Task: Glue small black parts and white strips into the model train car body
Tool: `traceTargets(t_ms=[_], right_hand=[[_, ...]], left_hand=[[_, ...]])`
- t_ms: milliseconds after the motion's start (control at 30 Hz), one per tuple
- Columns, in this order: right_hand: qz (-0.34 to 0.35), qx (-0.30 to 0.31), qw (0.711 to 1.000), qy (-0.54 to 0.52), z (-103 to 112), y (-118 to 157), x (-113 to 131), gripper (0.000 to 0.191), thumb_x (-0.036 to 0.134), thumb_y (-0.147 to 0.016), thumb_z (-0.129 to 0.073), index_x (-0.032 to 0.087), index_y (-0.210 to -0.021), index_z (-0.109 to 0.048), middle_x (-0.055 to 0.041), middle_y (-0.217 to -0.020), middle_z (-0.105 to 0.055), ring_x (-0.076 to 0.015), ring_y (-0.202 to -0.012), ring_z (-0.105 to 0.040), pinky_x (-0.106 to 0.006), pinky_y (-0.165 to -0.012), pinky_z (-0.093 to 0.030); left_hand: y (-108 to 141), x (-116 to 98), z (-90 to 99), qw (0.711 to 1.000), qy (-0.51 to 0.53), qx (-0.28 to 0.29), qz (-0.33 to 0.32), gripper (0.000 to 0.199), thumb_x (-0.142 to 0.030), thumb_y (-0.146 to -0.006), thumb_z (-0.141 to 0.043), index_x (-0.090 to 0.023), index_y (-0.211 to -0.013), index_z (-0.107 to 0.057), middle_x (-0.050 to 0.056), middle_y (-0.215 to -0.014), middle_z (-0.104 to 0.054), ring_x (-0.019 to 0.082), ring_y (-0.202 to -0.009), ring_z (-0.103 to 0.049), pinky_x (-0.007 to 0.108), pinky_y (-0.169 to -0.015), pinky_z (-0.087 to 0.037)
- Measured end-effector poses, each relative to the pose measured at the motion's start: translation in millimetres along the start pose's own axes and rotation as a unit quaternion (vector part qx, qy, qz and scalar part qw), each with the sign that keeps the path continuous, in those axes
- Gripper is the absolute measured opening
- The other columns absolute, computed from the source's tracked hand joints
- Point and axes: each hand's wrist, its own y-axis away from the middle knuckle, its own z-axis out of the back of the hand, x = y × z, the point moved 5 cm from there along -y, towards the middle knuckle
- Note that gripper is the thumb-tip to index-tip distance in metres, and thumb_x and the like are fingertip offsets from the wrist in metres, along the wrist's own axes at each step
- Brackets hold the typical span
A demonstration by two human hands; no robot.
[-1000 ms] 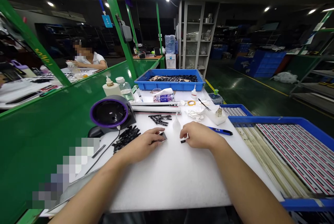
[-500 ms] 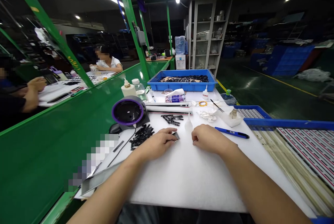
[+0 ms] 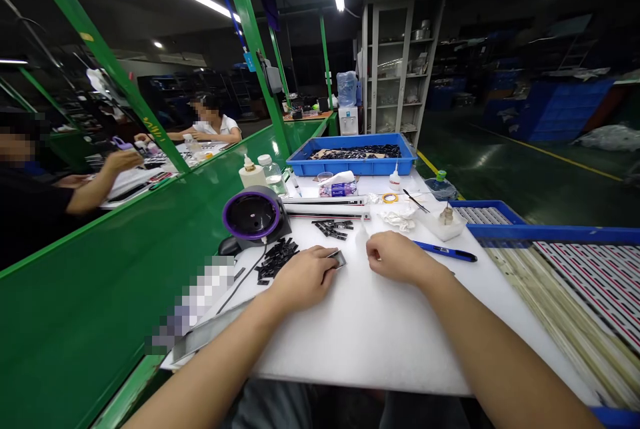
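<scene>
My left hand (image 3: 306, 276) rests low over the white tabletop (image 3: 350, 349), its fingers closed on a small grey flat piece (image 3: 341, 259) that pokes out past the fingertips. My right hand (image 3: 395, 257) is curled up with thumb and fingers pressed together; whatever they pinch, if anything, is hidden. Right beside its knuckles stands a small translucent squeeze bottle (image 3: 361, 240), and I cannot tell whether they touch. Left of my left hand lies a heap of short black strips (image 3: 276, 259). Beyond both hands is a smaller group of black strips (image 3: 334, 228).
A round purple-rimmed fan (image 3: 251, 216) stands at the left. Long strips (image 3: 325, 206), crumpled tissue (image 3: 399, 218) and a blue marker (image 3: 447, 251) lie around the hands. A blue tray (image 3: 350, 166) is at the back; racks of striped bars (image 3: 595, 282) sit right. Co-workers sit behind the green partition.
My left hand has shifted slightly and its fingers have closed down over the grey piece. My right hand stays nearly in place beside the bottle. The view has turned slightly left.
</scene>
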Motion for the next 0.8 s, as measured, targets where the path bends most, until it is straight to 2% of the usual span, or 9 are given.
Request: traceTargets(t_ms=[100,267,333,400,500,600,667,733,800], right_hand=[[-0.001,-0.109,0.987,-0.118,22,-1,-4,0.012,0.018,-0.079,-0.051,0.020,-0.070,-0.059,0.0020,-0.065,-0.059,-0.0130,-0.061,-0.053,-0.023,-0.056,-0.035],[-0.086,-0.296,0.921,-0.237,50,6,-36,0.017,0.033,-0.086,-0.048,0.020,-0.079,-0.057,0.0031,-0.062,-0.056,-0.0128,-0.057,-0.052,-0.024,-0.055,-0.037],[-0.112,-0.322,0.899,-0.275,51,6,-50,0.018,0.035,-0.085,-0.048,0.020,-0.081,-0.056,0.0012,-0.066,-0.061,-0.0129,-0.057,-0.054,-0.023,-0.055,-0.040],[-0.138,-0.310,0.882,-0.326,47,2,-64,0.017,0.036,-0.084,-0.048,0.020,-0.081,-0.054,0.0004,-0.069,-0.064,-0.0118,-0.053,-0.053,-0.023,-0.050,-0.041],[-0.164,-0.270,0.866,-0.388,37,-3,-76,0.014,0.034,-0.081,-0.049,0.021,-0.080,-0.052,0.0006,-0.069,-0.065,-0.0103,-0.048,-0.051,-0.021,-0.044,-0.041],[-0.168,-0.250,0.868,-0.395,33,-6,-77,0.012,0.032,-0.080,-0.049,0.020,-0.080,-0.052,0.0002,-0.071,-0.067,-0.0097,-0.049,-0.053,-0.020,-0.044,-0.042],[-0.162,-0.242,0.877,-0.382,32,-7,-75,0.011,0.031,-0.081,-0.049,0.020,-0.080,-0.052,0.0002,-0.072,-0.068,-0.0089,-0.048,-0.053,-0.019,-0.045,-0.043],[-0.154,-0.232,0.886,-0.370,32,-7,-71,0.010,0.030,-0.081,-0.049,0.020,-0.080,-0.052,0.0002,-0.073,-0.069,-0.0086,-0.047,-0.053,-0.020,-0.047,-0.044],[-0.147,-0.221,0.895,-0.358,31,-7,-68,0.010,0.029,-0.083,-0.048,0.021,-0.081,-0.052,-0.0001,-0.074,-0.070,-0.0092,-0.049,-0.055,-0.021,-0.049,-0.045]], left_hand=[[5,-17,0.4,0.997,-0.068,-0.009,-0.021,0.032,-0.024,-0.090,-0.042,-0.016,-0.108,-0.067,0.011,-0.135,-0.057,0.029,-0.111,-0.057,0.048,-0.093,-0.047],[-1,-72,-9.7,0.978,-0.173,-0.048,-0.104,0.029,-0.016,-0.092,-0.039,-0.013,-0.106,-0.064,0.014,-0.144,-0.046,0.029,-0.118,-0.052,0.044,-0.088,-0.045],[-12,-96,-19.5,0.973,-0.171,-0.055,-0.147,0.027,-0.015,-0.092,-0.040,-0.012,-0.102,-0.064,0.015,-0.145,-0.045,0.028,-0.119,-0.051,0.042,-0.086,-0.044],[-27,-116,-30.0,0.969,-0.165,-0.054,-0.174,0.025,-0.015,-0.091,-0.041,-0.011,-0.100,-0.065,0.017,-0.144,-0.046,0.028,-0.118,-0.052,0.041,-0.085,-0.045],[-45,-133,-38.1,0.973,-0.154,-0.057,-0.161,0.024,-0.014,-0.089,-0.044,-0.011,-0.098,-0.066,0.018,-0.143,-0.047,0.029,-0.122,-0.050,0.044,-0.092,-0.043],[-39,-133,-29.6,0.979,-0.124,-0.071,-0.143,0.023,-0.015,-0.089,-0.046,-0.014,-0.098,-0.067,0.016,-0.144,-0.047,0.030,-0.130,-0.044,0.050,-0.104,-0.037],[-17,-123,-17.2,0.978,-0.104,-0.079,-0.160,0.023,-0.017,-0.090,-0.046,-0.018,-0.102,-0.066,0.012,-0.146,-0.045,0.028,-0.134,-0.041,0.051,-0.108,-0.035],[17,-100,-3.8,0.974,-0.100,-0.086,-0.182,0.029,-0.014,-0.090,-0.044,-0.021,-0.110,-0.064,0.008,-0.147,-0.044,0.027,-0.135,-0.039,0.050,-0.111,-0.034],[56,-64,9.4,0.975,-0.102,-0.117,-0.162,0.040,-0.012,-0.087,-0.045,-0.025,-0.121,-0.060,0.006,-0.144,-0.049,0.026,-0.134,-0.042,0.047,-0.111,-0.035]])
